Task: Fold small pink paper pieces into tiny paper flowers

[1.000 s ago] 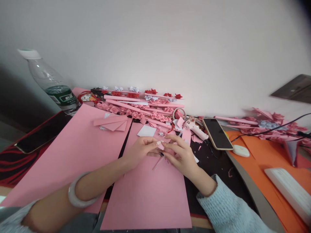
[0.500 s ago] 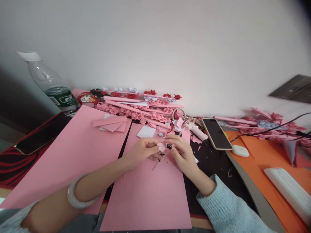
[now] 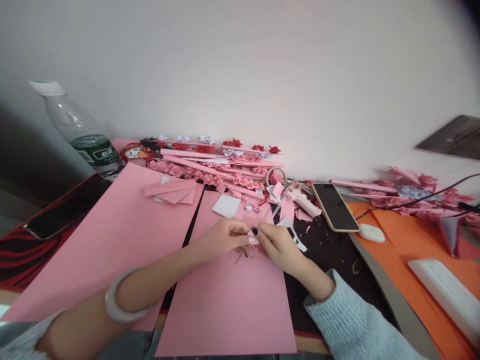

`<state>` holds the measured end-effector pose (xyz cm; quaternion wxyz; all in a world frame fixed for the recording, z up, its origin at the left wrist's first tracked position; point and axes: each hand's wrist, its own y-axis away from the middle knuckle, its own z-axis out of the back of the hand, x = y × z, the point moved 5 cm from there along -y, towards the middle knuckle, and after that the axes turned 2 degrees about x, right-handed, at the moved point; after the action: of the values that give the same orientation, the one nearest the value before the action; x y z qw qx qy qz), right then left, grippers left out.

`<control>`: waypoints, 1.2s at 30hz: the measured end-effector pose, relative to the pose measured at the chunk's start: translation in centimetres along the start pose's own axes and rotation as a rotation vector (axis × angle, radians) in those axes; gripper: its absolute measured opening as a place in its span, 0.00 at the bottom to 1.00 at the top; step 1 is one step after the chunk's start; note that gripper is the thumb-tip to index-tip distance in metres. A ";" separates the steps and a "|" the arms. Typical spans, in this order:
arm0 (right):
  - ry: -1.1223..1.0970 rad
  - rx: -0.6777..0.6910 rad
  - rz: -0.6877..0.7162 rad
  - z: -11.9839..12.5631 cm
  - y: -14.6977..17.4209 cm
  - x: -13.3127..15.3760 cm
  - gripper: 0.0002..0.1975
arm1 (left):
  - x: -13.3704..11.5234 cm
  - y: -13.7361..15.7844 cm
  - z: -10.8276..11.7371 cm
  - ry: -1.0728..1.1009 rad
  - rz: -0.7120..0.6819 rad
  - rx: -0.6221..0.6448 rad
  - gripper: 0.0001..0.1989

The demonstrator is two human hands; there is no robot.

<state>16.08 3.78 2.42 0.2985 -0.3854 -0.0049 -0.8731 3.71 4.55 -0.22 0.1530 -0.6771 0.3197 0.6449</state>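
Note:
My left hand (image 3: 225, 239) and my right hand (image 3: 279, 246) meet above a pink sheet (image 3: 228, 310). Between their fingertips is a small piece of pink paper (image 3: 251, 233), mostly covered by the fingers. Both hands pinch it, thumbs close together. A thin pale stick (image 3: 239, 258) pokes out below my left fingers. Just beyond the hands lies a white paper square (image 3: 225, 205). Folded pink paper pieces (image 3: 174, 191) rest on the larger pink sheet (image 3: 108, 240) to the left.
Paper flowers and rolled pink sticks (image 3: 210, 172) line the wall. A hot glue gun (image 3: 303, 200), a tape roll (image 3: 276, 176), a phone (image 3: 335, 207) and a white mouse (image 3: 371, 233) lie to the right. A bottle (image 3: 92, 142) stands left, a keyboard (image 3: 444, 295) right.
My hands have drawn closer together, the fingers now closed more tightly over the pink paper. My right fingers have curled in, uncovering white scraps beyond them.

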 end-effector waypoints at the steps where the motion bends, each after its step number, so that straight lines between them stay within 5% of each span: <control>1: 0.005 -0.020 -0.005 0.1 0.0 -0.1 0.16 | 0.0 0.0 0.1 0.008 0.004 -0.007 0.12; 7: 0.027 -0.206 0.059 1.1 0.3 0.3 0.11 | -0.2 0.0 0.8 0.007 -0.034 -0.080 0.12; 18: 0.185 -0.219 0.254 1.1 0.5 1.2 0.17 | 0.3 -0.1 1.3 0.092 -0.047 -0.083 0.08; 27: -0.166 -0.199 0.168 1.2 0.2 1.2 0.11 | 0.1 -0.1 1.0 0.129 0.016 -0.051 0.08; 36: -0.339 -0.157 0.124 1.3 0.2 0.7 0.16 | -0.4 0.2 0.6 0.197 0.092 -0.050 0.11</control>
<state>16.71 3.54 3.76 0.3155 -0.5484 0.0369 -0.7735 3.14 4.89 0.09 0.0740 -0.7253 0.3479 0.5894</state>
